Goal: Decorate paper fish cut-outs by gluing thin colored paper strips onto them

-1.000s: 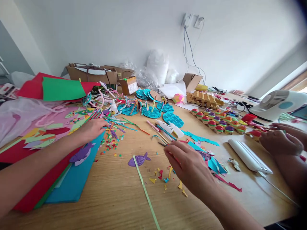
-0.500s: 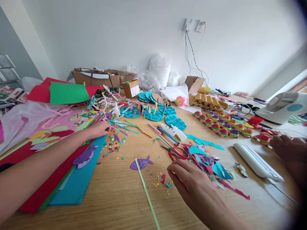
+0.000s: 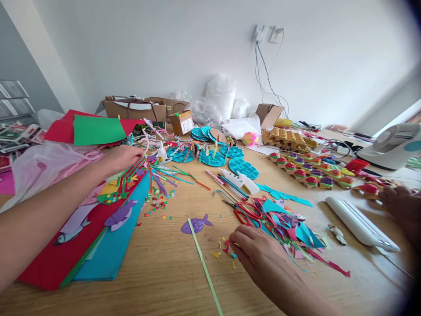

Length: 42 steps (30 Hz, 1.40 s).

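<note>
My left hand point(image 3: 126, 156) reaches over the bundle of thin paper strips point(image 3: 161, 175) at the left. Its fingers are bent together; what they hold is hidden, though an orange strip hangs just beside the fingertips. My right hand point(image 3: 258, 252) rests on the table with loosely curved fingers and nothing visible in them. A purple paper fish point(image 3: 197, 225) lies flat between my hands, with a pale green paper strip point(image 3: 206, 267) across its front part. Tiny paper scraps point(image 3: 216, 254) lie close to my right fingertips. Red-handled scissors point(image 3: 246, 213) lie just beyond that hand.
Coloured sheets point(image 3: 108, 250) with paper fish are stacked at left. Paper offcuts point(image 3: 289, 224), a white device point(image 3: 362, 224) and painted egg-carton pieces point(image 3: 309, 171) spread to the right. Glue bottles point(image 3: 235, 179) and blue discs point(image 3: 212, 158) stand farther back. Another person's hand point(image 3: 399, 206) is at the right edge.
My left hand has moved away and to the left, over the strips. More fish show on the red sheet, where scraps and pink paper lay. My right hand has stayed nearly still.
</note>
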Each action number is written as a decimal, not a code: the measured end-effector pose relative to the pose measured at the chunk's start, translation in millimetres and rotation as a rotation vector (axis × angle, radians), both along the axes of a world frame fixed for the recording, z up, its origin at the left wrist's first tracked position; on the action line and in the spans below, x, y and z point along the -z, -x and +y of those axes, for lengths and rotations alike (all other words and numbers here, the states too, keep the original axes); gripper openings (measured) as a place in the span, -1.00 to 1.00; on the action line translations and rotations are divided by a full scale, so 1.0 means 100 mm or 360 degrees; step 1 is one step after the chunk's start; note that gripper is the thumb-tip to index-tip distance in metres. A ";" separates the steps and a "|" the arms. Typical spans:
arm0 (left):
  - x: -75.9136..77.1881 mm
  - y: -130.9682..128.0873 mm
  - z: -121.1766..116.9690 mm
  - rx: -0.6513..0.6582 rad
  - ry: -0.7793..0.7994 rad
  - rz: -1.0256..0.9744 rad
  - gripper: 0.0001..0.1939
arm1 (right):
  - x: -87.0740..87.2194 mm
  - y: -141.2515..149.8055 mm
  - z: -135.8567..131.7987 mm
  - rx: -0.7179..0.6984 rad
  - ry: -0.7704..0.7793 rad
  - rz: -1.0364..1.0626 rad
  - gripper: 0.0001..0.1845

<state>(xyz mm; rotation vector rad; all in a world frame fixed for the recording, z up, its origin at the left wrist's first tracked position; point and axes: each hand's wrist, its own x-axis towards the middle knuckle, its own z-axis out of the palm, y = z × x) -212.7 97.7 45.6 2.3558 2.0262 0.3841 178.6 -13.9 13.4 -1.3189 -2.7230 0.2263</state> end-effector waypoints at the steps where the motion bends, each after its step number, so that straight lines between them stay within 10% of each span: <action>1: -0.03 -0.03 -0.01 -0.0022 -0.0019 0.0007 -0.80 | 0.01 0.00 0.01 0.0004 -0.0010 0.0001 -0.75; 12: -0.49 -0.06 -0.06 -0.0265 -0.0317 0.0141 -0.77 | 0.06 -0.01 0.09 0.0107 -0.0033 -0.0039 -0.76; 20: -0.31 -0.68 -0.27 0.0209 0.0283 -0.0305 -0.80 | -0.01 0.08 0.14 0.0050 -0.0061 0.0417 -0.79; 27: -0.18 -1.37 -0.57 0.0475 0.1045 -0.1300 -0.85 | -0.02 0.33 0.34 -0.0225 -0.0503 0.0741 -0.74; 34: -0.10 -1.52 -0.61 0.0614 0.1271 -0.1406 -0.88 | -0.01 0.37 0.37 -0.0616 -0.0707 0.0594 -0.75; 42: 0.09 -1.48 -0.56 0.0547 0.1340 -0.1373 -0.91 | 0.01 0.32 0.22 -0.0537 -0.0765 0.0463 -0.66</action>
